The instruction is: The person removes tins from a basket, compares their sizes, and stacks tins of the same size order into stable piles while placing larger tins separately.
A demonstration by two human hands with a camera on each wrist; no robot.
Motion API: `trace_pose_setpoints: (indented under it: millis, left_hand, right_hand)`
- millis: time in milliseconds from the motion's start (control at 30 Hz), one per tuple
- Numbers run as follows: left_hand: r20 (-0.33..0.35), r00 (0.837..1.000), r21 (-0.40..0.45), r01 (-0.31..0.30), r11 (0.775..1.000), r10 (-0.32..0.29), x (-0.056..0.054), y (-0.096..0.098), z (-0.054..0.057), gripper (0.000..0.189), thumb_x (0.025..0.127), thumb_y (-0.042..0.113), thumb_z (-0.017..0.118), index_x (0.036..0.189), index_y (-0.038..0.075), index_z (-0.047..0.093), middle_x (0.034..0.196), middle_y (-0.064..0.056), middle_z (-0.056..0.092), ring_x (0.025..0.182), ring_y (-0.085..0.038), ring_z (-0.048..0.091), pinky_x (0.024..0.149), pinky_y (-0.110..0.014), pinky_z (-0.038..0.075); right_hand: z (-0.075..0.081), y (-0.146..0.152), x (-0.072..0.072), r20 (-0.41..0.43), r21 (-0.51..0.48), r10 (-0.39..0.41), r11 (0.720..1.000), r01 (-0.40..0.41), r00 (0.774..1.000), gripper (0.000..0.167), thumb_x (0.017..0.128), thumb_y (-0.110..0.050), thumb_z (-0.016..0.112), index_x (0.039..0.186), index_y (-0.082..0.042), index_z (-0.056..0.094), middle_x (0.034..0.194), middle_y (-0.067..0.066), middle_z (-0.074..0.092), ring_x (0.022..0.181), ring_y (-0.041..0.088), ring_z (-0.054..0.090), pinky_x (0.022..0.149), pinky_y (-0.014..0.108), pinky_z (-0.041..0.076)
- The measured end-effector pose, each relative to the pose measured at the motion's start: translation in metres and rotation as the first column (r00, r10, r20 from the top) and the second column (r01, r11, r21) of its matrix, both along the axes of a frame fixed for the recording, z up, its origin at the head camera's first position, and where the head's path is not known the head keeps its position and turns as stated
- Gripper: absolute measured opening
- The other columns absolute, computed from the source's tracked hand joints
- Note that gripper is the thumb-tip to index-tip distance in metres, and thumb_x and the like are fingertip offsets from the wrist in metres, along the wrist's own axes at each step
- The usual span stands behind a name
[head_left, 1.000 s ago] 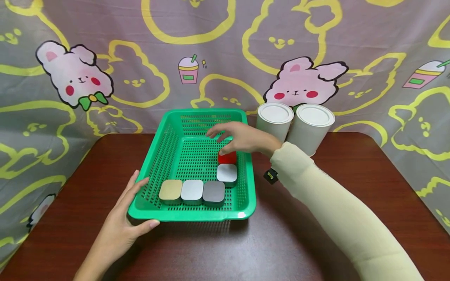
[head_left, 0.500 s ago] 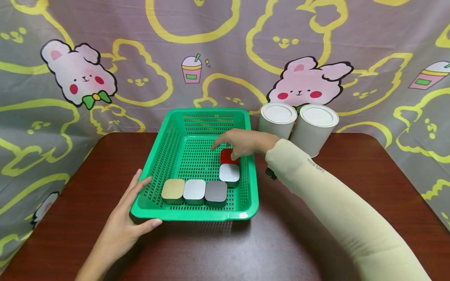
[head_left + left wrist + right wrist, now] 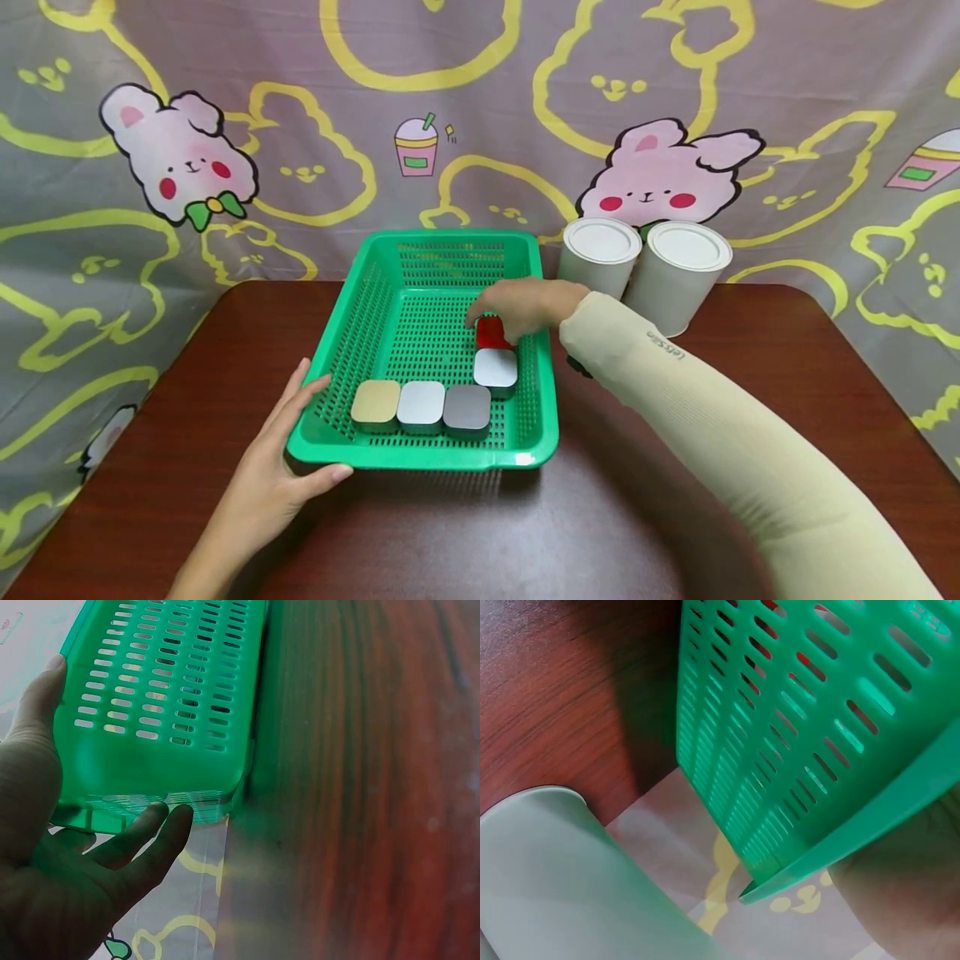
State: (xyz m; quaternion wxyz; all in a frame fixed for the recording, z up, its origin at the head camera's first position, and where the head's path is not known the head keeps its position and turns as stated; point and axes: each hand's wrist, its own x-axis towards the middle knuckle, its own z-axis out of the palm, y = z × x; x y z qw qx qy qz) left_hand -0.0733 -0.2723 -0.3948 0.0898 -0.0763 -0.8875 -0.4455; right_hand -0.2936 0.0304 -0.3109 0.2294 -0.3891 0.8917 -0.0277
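At frame centre I count four tins [image 3: 421, 402] placed in the basket [image 3: 420, 458], the red tin [image 3: 492, 333] pinched, unreleased, by the right hand [image 3: 525, 303], the left hand [image 3: 272, 473] spread against the lower-left corner.

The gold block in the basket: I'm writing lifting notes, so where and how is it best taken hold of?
Probably pinch the gold block by its near and far sides, coming straight down. The silver block beside it looks close against its right side, leaving no finger room, while the floor of the basket shows beyond its far side and, more narrowly, on the near side.
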Motion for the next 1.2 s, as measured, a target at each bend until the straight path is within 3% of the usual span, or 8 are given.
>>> trace_pose_setpoints:
  millis: [200, 533, 867, 1200]
  left_hand:
    - [0.0, 1.0, -0.012, 0.0, 1.0, 0.0, -0.0006, 0.0002, 0.0009, 0.103, 0.077, 0.013, 0.093, 0.162, 0.031, 0.038, 0.176, 0.015, 0.009, 0.159, -0.034, 0.02, 0.105, -0.074, 0.032]
    - [0.004, 1.0, 0.002, 0.002, 1.0, -0.002, 0.0002, 0.0001, 0.0011, 0.102, 0.077, 0.013, 0.093, 0.162, 0.031, 0.038, 0.176, 0.016, 0.009, 0.16, -0.032, 0.018, 0.106, -0.076, 0.029]
    - [0.006, 1.0, -0.001, -0.005, 1.0, 0.005, -0.0001, 0.0002, 0.0011, 0.102, 0.077, 0.014, 0.093, 0.161, 0.031, 0.039, 0.176, 0.016, 0.009, 0.16, -0.03, 0.019, 0.106, -0.074, 0.029]
    - [0.016, 1.0, 0.01, -0.003, 1.0, 0.003, -0.0015, -0.0003, 0.0005, 0.102, 0.077, 0.013, 0.093, 0.161, 0.032, 0.039, 0.176, 0.016, 0.009, 0.16, -0.037, 0.017, 0.107, -0.077, 0.028]
  right_hand:
    - [-0.0002, 0.0009, 0.0017, -0.001, 0.011, -0.01, 1.0, 0.01, 1.0, 0.06, 0.092, 0.004, 0.071, 0.145, -0.022, 0.064, 0.144, 0.006, 0.061, 0.128, 0.027, 0.052, 0.09, 0.038, 0.059]
    - [-0.002, 0.0006, 0.004, -0.035, 0.023, -0.005, 1.0, 0.006, 0.999, 0.058, 0.091, -0.005, 0.078, 0.145, -0.023, 0.064, 0.141, 0.003, 0.064, 0.127, 0.026, 0.054, 0.102, 0.048, 0.052]
    - [-0.0061, -0.0012, 0.0021, -0.098, 0.035, 0.015, 0.999, -0.012, 0.995, 0.058, 0.091, -0.013, 0.08, 0.145, -0.023, 0.063, 0.138, 0.003, 0.064, 0.125, 0.025, 0.055, 0.1, 0.049, 0.052]
    - [-0.0061, 0.0014, -0.0011, -0.068, -0.112, -0.014, 0.994, 0.006, 0.998, 0.062, 0.089, -0.017, 0.081, 0.148, -0.015, 0.059, 0.142, 0.006, 0.061, 0.125, 0.028, 0.055, 0.095, 0.044, 0.057]
